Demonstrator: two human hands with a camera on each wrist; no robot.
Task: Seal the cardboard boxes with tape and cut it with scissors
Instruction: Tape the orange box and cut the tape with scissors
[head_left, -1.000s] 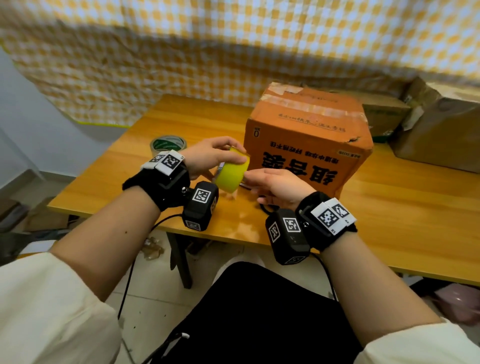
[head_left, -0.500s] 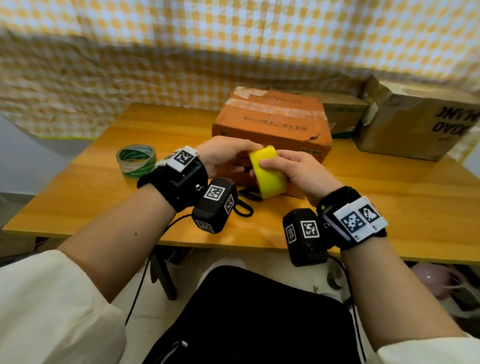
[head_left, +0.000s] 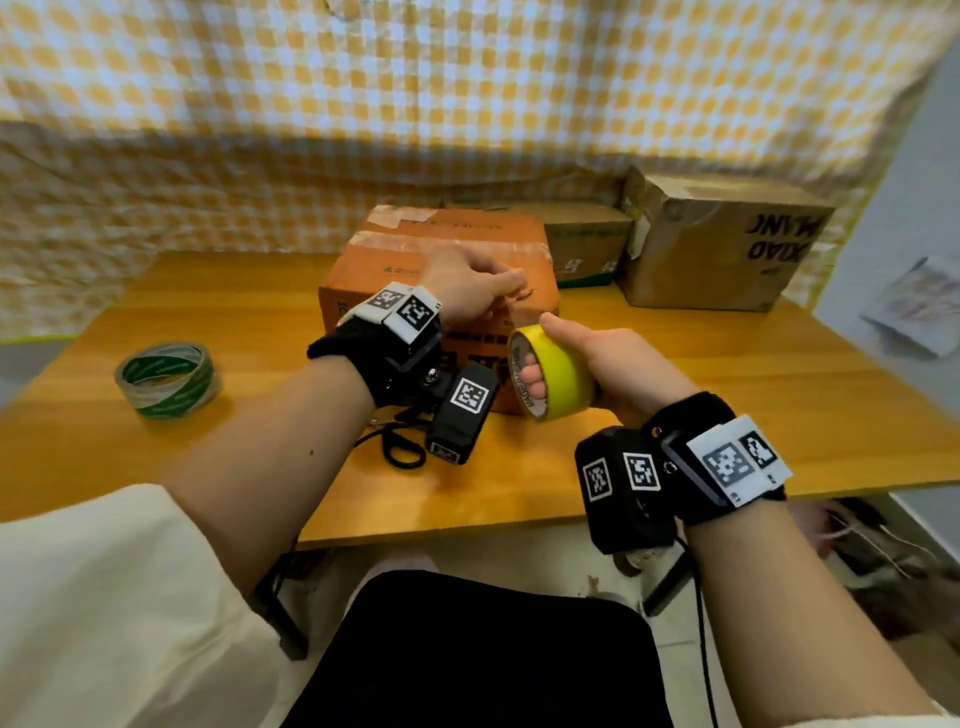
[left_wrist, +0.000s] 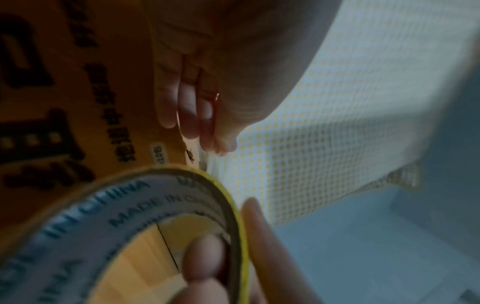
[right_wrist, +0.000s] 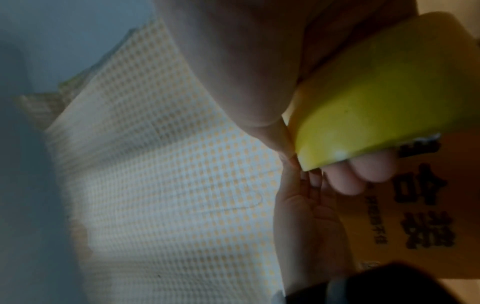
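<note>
My right hand (head_left: 543, 351) holds a yellow tape roll (head_left: 563, 382) just in front of the orange cardboard box (head_left: 431, 260), fingers through the core and thumb on the outer face. The right wrist view shows the yellow roll (right_wrist: 376, 98) in that grip. My left hand (head_left: 511, 285) is over the box's near top edge, a little above the roll. Its fingertips are pressed together and seem to pinch the tape's free end. In the left wrist view the roll (left_wrist: 145, 205) is close below the left fingers (left_wrist: 193, 115). Black scissors (head_left: 400, 449) lie on the table under my left wrist.
A green-and-white tape roll (head_left: 166, 379) lies on the wooden table (head_left: 779, 405) at the left. A small box (head_left: 587, 244) and a larger brown box (head_left: 717, 244) stand at the back right against the checked cloth (head_left: 467, 104). The table's near edge is just beyond my lap.
My left hand has left the roll and risen over the box's edge. My right hand now holds the roll alone, fingers through its core. The head view has shifted left.
</note>
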